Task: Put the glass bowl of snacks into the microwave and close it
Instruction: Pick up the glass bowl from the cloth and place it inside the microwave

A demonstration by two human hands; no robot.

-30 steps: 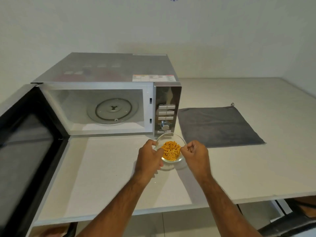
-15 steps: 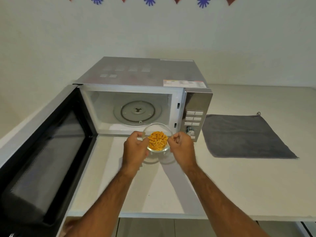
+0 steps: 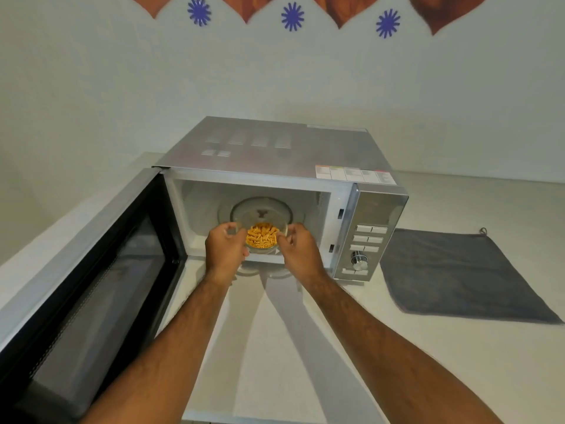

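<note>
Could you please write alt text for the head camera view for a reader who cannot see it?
Two bare hands, left hand and right hand, hold a glass bowl of orange snacks at the opening of a silver microwave, whose door is swung open to the left. A grey cloth lies on the pale counter to the right.

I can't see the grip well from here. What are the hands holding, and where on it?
The bowl of snacks, held at its rim: left hand on the left side, right hand on the right.
</note>
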